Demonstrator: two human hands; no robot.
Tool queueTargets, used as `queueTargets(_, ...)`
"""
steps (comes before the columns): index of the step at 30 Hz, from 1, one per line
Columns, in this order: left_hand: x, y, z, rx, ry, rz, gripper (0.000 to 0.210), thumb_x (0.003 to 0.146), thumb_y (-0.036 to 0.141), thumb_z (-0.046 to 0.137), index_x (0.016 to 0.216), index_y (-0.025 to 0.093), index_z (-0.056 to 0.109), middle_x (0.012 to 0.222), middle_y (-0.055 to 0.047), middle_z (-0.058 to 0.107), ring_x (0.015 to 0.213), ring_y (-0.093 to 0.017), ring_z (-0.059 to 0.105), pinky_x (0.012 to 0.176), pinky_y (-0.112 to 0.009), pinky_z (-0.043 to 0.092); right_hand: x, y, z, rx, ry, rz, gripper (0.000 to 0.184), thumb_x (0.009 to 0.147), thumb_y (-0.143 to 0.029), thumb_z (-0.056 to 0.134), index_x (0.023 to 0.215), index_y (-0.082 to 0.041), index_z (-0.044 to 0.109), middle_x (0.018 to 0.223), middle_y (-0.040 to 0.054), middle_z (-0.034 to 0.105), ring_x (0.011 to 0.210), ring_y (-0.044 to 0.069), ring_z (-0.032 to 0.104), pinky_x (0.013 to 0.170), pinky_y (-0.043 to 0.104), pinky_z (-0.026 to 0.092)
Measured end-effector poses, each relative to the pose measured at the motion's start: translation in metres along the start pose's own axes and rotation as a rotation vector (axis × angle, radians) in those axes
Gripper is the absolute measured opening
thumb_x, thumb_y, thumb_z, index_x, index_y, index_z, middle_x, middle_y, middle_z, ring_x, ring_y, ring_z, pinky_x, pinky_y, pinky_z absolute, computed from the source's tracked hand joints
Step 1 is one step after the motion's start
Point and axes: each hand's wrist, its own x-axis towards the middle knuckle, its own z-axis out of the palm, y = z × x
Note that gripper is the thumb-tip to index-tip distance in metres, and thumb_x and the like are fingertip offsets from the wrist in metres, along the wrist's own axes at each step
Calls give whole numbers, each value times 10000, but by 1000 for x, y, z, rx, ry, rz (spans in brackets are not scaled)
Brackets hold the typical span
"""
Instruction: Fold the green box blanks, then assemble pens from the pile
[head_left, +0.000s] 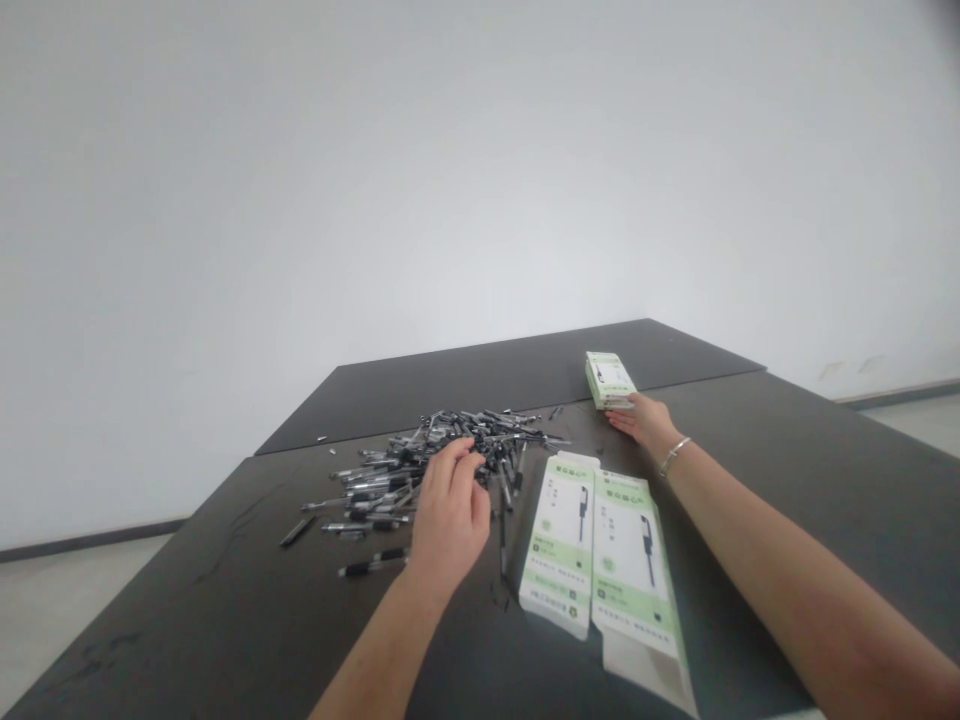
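My right hand (643, 420), a bracelet on its wrist, reaches to the near end of a small stack of green-and-white pen boxes (611, 375). Its thumb and fingers close on that end, on a lower pen box as far as I can see. Over the near right side of a heap of black-and-clear pens (390, 480) hovers my left hand (452, 510). Its fingers are loosely bent and apart, with nothing visible in them. Between my arms lie two flattened pen cartons (559, 530), side by side with printed faces up and end flaps spread.
The dark table (262, 620) has a seam running across it toward the back. Several pens lie loose near the heap, and a black pen cap or clip (298, 531) sits at its left. A pale wall (480, 200) rises behind the table.
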Motion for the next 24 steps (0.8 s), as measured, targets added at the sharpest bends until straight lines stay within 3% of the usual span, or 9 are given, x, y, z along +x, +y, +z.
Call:
queueTargets(3,-4,10,7,-151,-208,-43,244,883,117,407,1095,182,509,1046,-103,598,1006,-216,593,884,-376,494,0,-4,-2,-48,-2,-16,326,922,-320,548,1193,-140,550,1132,93,604,928,193,626,778,379,541)
queueTargets(6,-8,20,12,-204,-439,-89,278,902,209,434,1176,188,477,1026,-88,628,892,-202,630,771,-336,516,-9,0,-1,-140,-14,-56,287,925,-260,499,1164,-106,533,923,104,638,743,168,651,656,314,556)
queueTargets(10,-10,27,13,-164,-603,-112,323,892,276,478,1206,198,484,1034,-81,658,852,-211,649,716,-318,493,-36,16,4,-377,-103,-143,215,864,-229,502,1035,-123,579,769,77,632,615,156,626,587,289,538)
queueTargets(14,-10,29,13,-118,-679,-82,276,902,339,467,1141,211,522,902,-44,692,775,-216,658,676,-313,474,-62,29,5,-712,-286,-297,39,698,-183,664,716,-149,659,665,51,649,693,189,626,628,254,484)
queueTargets(17,-9,30,13,-94,-686,-62,229,906,331,460,1085,216,545,906,-42,698,768,-213,658,657,-302,465,-71,31,5,-938,-353,-426,91,619,-107,681,559,-165,645,602,53,647,777,225,630,699,254,448)
queueTargets(24,-9,27,13,-64,-652,-61,259,896,298,475,1131,217,546,954,-52,689,810,-213,653,696,-312,474,-77,31,7,-1246,-380,-597,122,620,-123,678,523,-176,625,618,80,665,712,230,627,651,266,405)
